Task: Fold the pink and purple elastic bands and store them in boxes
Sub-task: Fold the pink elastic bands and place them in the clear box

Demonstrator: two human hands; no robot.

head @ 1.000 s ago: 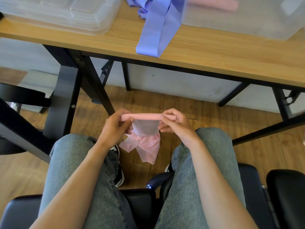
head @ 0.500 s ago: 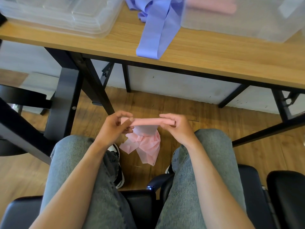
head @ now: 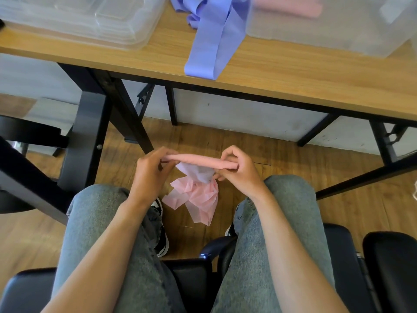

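Above the knees, left hand [head: 150,171], right hand [head: 237,169] pinching pink band [head: 198,161] ends

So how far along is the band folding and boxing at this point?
Partly done. One folded pink band already lies in the clear box. Both the left hand and right hand grip a pink band, its tail dangling unfolded. The purple band lies unfolded on the table.

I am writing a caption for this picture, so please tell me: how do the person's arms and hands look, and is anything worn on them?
Both forearms are bare, with no sleeve in view. The left hand and right hand wear no gloves; no ring, watch or bracelet shows. The fingernails look short and unpainted.
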